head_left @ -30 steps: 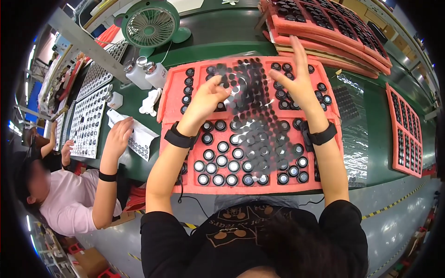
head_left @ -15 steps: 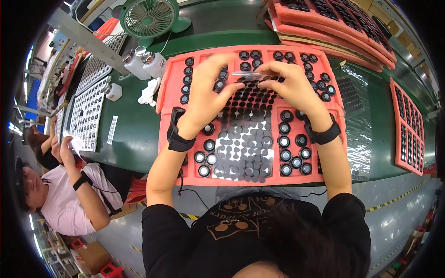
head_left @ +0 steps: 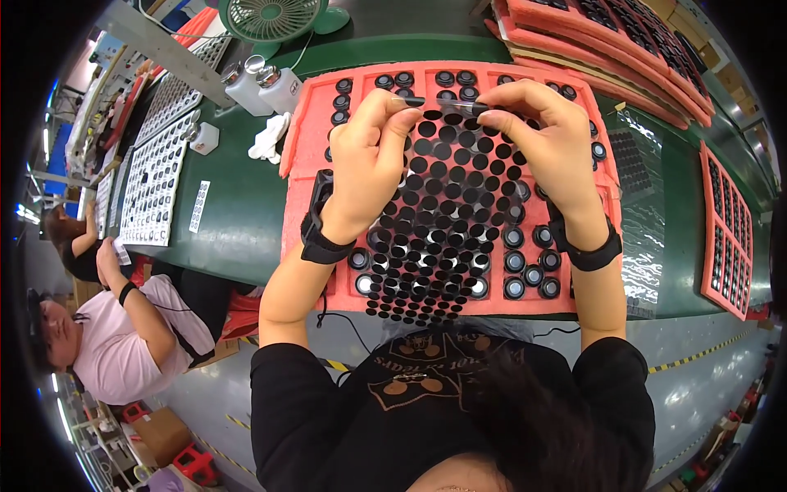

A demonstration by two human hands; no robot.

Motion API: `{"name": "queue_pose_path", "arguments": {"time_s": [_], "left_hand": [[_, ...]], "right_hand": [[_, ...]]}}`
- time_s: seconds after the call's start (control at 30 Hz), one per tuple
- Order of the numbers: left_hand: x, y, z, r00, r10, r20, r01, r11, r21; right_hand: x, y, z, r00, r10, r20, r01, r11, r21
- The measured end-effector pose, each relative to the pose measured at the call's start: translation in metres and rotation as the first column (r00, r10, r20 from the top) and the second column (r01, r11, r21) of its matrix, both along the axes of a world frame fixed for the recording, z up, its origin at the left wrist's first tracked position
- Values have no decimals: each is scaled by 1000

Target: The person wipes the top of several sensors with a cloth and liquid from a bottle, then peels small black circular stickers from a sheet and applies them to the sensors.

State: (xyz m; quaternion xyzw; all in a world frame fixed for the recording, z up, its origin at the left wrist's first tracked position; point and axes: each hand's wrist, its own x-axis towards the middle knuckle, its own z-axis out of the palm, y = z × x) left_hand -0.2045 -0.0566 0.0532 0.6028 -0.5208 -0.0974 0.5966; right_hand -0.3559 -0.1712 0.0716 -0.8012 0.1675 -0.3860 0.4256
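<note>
Lifted the clear dotted film (head_left: 447, 221) higher off the red foam tray (head_left: 307, 139); left hand (head_left: 369, 160) and right hand (head_left: 545, 139) fingers pinch its top edge. Bottles (head_left: 262, 82) and fan (head_left: 275, 16) sit beyond on the surface.

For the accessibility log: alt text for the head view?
Both hands, left hand and right hand, lift a clear sheet dotted with black discs by its far edge above a pink foam tray of small round black parts on a green bench.

1. I see bright, even overhead light, with soft shadows only.
2. Glare streaks the clear plastic sheet (head_left: 643, 221) at right.
3. Fisheye bending curves the green table (head_left: 238, 205) edges; the corners go black.
4. Centre stays sharp.
</note>
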Motion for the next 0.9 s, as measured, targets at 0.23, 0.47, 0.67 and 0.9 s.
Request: {"name": "queue_pose_path", "arguments": {"time_s": [0.23,0.47,0.67,0.9], "left_hand": [[-4,-10,-8,986,-104,-132,85,986,-140],[3,-6,-12,968,-77,-238,77,997,-8],[6,-7,-14,964,-83,-254,89,996,10],[11,-11,-18,928,-89,-361,107,994,32]], "right_hand": [[0,-3,-5,999,-41,1,41,994,-103],[7,3,-9,996,-60,-70,46,981,-188],[10,4,-15,997,-71,19,73,986,-148],[11,-2,-20,989,75,126,-36,959,-282]]}}
